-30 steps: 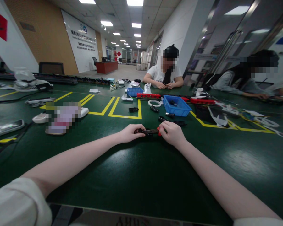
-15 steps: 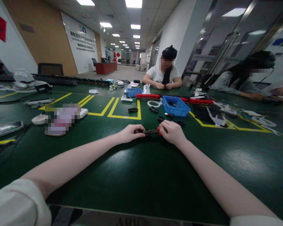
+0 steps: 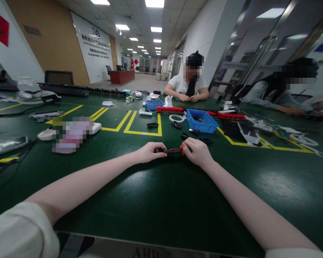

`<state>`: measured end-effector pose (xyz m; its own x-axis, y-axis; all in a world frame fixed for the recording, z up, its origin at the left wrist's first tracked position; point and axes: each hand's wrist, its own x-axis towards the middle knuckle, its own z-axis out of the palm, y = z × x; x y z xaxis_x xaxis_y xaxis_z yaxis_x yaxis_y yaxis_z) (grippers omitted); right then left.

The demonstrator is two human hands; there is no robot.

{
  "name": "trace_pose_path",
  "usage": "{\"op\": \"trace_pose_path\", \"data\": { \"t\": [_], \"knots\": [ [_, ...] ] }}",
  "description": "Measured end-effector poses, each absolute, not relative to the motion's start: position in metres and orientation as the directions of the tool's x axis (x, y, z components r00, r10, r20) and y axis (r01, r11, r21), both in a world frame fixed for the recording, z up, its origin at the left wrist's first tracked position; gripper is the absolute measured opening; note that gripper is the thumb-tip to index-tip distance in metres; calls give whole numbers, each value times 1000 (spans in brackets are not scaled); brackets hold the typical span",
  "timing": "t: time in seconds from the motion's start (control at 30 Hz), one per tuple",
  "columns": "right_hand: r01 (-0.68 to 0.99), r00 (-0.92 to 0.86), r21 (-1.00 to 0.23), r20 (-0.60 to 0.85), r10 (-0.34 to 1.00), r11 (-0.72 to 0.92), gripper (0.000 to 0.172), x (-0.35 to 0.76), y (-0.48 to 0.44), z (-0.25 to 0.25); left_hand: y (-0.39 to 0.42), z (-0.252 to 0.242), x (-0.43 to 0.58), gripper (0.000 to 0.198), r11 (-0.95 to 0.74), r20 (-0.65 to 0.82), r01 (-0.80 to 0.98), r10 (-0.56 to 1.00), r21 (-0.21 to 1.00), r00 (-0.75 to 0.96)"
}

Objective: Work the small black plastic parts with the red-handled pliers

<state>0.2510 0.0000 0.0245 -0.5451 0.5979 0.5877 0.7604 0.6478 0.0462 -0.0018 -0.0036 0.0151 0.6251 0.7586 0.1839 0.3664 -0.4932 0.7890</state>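
Note:
My right hand (image 3: 197,151) is closed around the red handle of a pair of pliers (image 3: 174,150). The pliers' metal jaws point left, toward my left hand (image 3: 151,152). Between the thumb and fingers of that left hand sits a small black part (image 3: 158,149), mostly hidden by the fingers. The jaw tips meet the black part at the left fingertips; whether they grip it I cannot tell. Just beyond my right hand lie black pieces (image 3: 204,141) on the green table (image 3: 156,200).
Beyond my hands stand a blue bin (image 3: 201,122) with a dark piece inside and a smaller blue bin (image 3: 154,105). A white cable coil (image 3: 177,118) and black connectors (image 3: 152,125) lie near yellow tape. A phone (image 3: 8,146) is at left. A person (image 3: 188,84) sits opposite.
Both hands keep nearly the same position, with the pliers still at the black part. The whole view has shifted very slightly.

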Motion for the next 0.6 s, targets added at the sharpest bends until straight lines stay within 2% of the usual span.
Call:
{"op": "trace_pose_path", "data": {
  "t": [0.6],
  "knots": [
    [761, -571, 119, 590, 571, 638, 29, 252, 4, 22, -4, 15, -2, 25, -510, 196, 373, 756, 775, 625]
  ]
}}
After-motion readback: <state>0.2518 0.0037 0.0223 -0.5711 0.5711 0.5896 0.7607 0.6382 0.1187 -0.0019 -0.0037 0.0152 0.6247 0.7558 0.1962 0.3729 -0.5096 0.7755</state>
